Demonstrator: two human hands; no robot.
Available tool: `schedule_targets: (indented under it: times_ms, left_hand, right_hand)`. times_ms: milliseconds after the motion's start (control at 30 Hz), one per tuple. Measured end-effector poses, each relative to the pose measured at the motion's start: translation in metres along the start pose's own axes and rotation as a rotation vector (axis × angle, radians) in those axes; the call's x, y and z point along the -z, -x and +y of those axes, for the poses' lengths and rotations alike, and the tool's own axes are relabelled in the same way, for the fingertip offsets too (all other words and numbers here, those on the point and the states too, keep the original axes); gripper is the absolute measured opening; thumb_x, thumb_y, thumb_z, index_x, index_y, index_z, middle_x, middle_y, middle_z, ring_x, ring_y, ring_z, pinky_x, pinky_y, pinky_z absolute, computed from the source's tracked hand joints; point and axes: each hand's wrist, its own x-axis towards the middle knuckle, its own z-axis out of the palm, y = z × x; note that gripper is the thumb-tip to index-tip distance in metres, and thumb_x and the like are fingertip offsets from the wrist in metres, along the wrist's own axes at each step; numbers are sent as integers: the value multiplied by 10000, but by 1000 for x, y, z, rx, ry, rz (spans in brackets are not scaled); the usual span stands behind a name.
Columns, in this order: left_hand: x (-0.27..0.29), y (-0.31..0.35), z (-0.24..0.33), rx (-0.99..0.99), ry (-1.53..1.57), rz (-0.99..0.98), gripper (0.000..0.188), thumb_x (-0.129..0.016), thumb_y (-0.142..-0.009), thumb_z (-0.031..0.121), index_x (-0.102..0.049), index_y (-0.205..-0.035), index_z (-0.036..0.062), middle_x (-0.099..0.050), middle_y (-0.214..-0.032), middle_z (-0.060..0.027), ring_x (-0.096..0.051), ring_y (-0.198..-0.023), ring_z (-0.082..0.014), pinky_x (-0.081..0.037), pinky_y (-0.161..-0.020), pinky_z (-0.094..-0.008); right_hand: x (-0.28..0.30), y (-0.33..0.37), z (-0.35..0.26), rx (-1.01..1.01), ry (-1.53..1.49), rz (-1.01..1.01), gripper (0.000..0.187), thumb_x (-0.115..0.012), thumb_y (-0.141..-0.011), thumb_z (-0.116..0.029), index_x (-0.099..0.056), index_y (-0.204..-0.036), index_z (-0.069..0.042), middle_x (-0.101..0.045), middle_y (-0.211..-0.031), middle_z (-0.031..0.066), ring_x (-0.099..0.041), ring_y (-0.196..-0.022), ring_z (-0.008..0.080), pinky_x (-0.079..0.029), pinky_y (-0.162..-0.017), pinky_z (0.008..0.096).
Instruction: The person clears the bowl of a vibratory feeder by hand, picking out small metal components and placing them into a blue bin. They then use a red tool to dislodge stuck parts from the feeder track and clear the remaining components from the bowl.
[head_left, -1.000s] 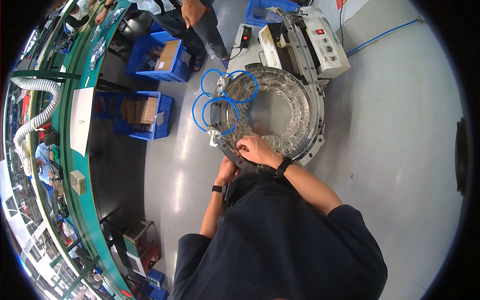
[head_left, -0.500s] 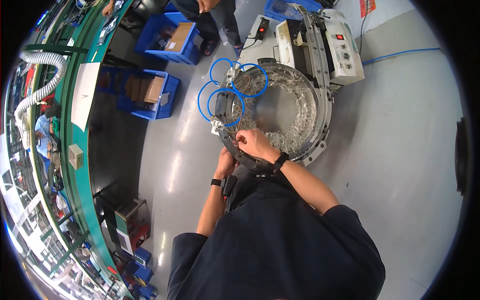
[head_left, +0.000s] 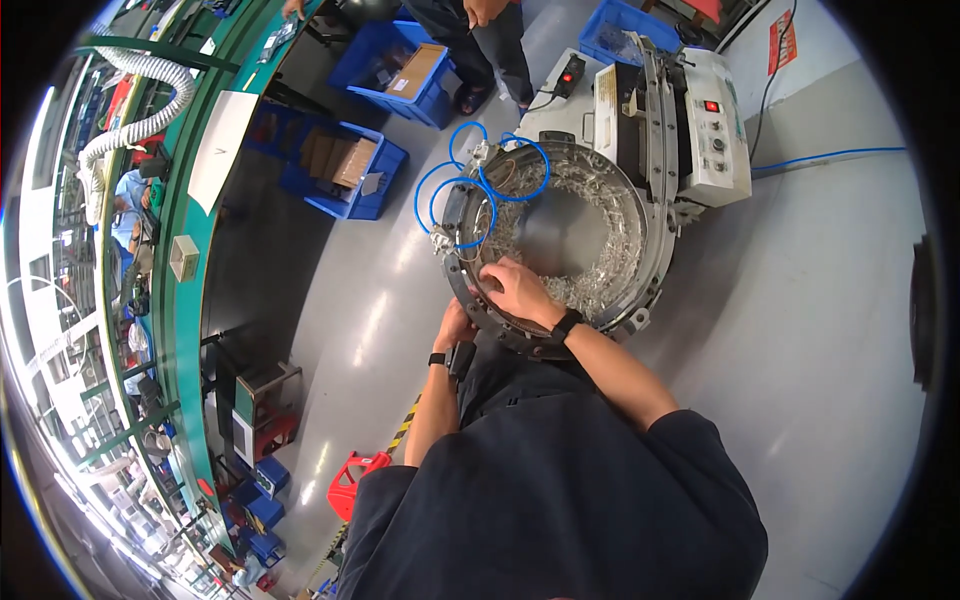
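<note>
A round vibratory bowl feeder [head_left: 652, 235] stands in front of me, with a heap of small shiny parts [head_left: 610, 265] ringed around its bare middle. My right hand [head_left: 517, 291] reaches over the near-left rim, fingers bent and pinched together at the inner edge of the track. Whatever lies between its fingertips is too small to make out. Just outside that same rim, my left hand [head_left: 457, 324] is curled close against the dark outer wall, its fingertips hidden. Looped blue air tubes [head_left: 492, 200] run between fittings on the bowl's left rim.
Beyond the bowl are a linear track [head_left: 660, 130] and a white control box [head_left: 718, 140]. Blue bins [head_left: 375, 190] with cardboard sit left on the floor. A green workbench [head_left: 185, 330] lines the left side. Another person's legs [head_left: 490, 50] show at the top. A red object [head_left: 352, 482] is lower left.
My view has shifted, so the bowl and bench appear farther right; the red object and striped tape have come into view. Both hands stay at the near-left rim, the right hand's fingers slightly rearranged.
</note>
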Motion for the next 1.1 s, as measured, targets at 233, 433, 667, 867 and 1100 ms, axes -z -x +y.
schedule_targets:
  times_ms: [233, 433, 667, 867, 1100]
  left_hand:
    - [-13, 17, -6, -62, 46, 22, 187, -459, -935, 238, -554, -898, 81, -513, -648, 2, -409, -421, -80, -308, -371, -201]
    - [-13, 17, -8, -27, 48, -16, 198, -464, -936, 242, -558, -920, 69, -517, -649, -8, -410, -419, -79, -300, -366, -199]
    - [-3, 15, -9, 25, 130, -45, 157, -497, -940, 245, -563, -925, 103, -538, -687, 15, -406, -412, -76, -275, -342, -197]
    - [-15, 3, 0, -110, 102, 18, 145, -517, -940, 255, -556, -880, 128, -505, -675, 59, -428, -470, -62, -316, -391, -204]
    - [-11, -13, 3, -111, 192, 77, 137, -536, -929, 241, -532, -839, 137, -452, -647, 87, -442, -552, -46, -354, -464, -211]
  right_hand:
    - [12, 7, 12, -239, 247, -29, 167, -594, -731, -83, -625, -893, -64, -595, -871, 141, -584, -838, 349, -477, -746, 426]
    - [7, 7, -1, -39, 45, -12, 164, -593, -733, -75, -620, -895, -72, -586, -893, 139, -580, -861, 352, -479, -745, 430]
    - [11, 7, 5, -186, 262, -120, 327, -597, -726, -65, -590, -1052, -94, -573, -964, 154, -574, -898, 359, -481, -765, 430]
    - [7, 1, 1, -50, 159, 57, 330, -583, -722, -46, -582, -1049, -87, -597, -916, 168, -584, -887, 363, -479, -769, 444]
    - [4, 6, 14, -132, 195, -108, 247, -568, -721, -41, -607, -963, -69, -621, -887, 151, -595, -866, 363, -477, -753, 446]
